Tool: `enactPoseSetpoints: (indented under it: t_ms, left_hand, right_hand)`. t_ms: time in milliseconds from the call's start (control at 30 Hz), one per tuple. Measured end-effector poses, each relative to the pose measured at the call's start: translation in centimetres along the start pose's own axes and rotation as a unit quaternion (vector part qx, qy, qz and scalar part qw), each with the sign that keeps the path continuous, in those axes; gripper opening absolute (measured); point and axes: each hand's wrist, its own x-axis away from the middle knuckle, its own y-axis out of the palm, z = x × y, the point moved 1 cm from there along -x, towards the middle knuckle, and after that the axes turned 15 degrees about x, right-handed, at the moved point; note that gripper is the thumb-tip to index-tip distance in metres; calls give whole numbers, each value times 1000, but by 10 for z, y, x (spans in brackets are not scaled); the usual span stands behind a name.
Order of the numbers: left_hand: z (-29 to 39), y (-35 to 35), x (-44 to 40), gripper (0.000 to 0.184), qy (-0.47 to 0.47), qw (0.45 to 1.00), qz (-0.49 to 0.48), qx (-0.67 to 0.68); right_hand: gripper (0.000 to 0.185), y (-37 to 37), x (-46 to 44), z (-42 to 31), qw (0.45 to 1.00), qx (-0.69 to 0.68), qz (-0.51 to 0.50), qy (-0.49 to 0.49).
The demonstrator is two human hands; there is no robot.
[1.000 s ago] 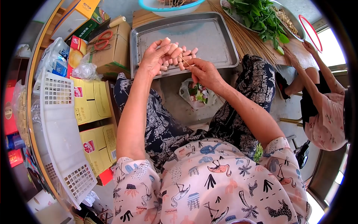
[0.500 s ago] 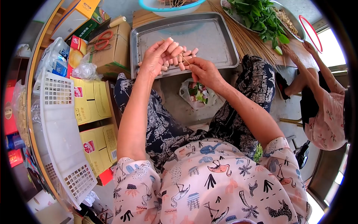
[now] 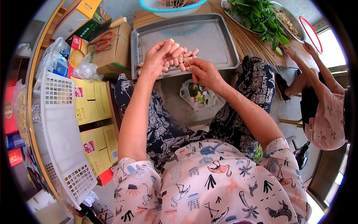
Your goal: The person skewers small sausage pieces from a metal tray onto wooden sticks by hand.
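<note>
Over the near edge of a metal tray (image 3: pixel 220 42), my left hand (image 3: pixel 156 59) is closed round a small pink sausage, partly hidden by the fingers. A thin tip pokes out past its fingertips. My right hand (image 3: pixel 206 73) pinches a thin bamboo skewer (image 3: pixel 185 61), which slants up toward the left hand. Several more short sausages (image 3: pixel 195 52) lie in the tray under and beside both hands.
Bamboo skewers (image 3: pixel 234 42) lie right of the tray, near a plate of green leaves (image 3: pixel 257 16). A blue-rimmed basin (image 3: pixel 173 12) stands behind. Scissors (image 3: pixel 104 40) rest on a cardboard box (image 3: pixel 117 46) at left. Another person's hands (image 3: pixel 290 52) are at right.
Both hands stay almost in place, with only slight finger movement around the skewer. The view has shifted very slightly.
</note>
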Motion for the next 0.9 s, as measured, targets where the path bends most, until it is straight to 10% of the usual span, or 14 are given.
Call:
enactPoseSetpoints:
  t_ms: [900]
  left_hand:
    - [-18,-6,-7,23,-9,1000,-23,-4]
  right_hand:
    - [19,3,2,9,999,-33,5,5]
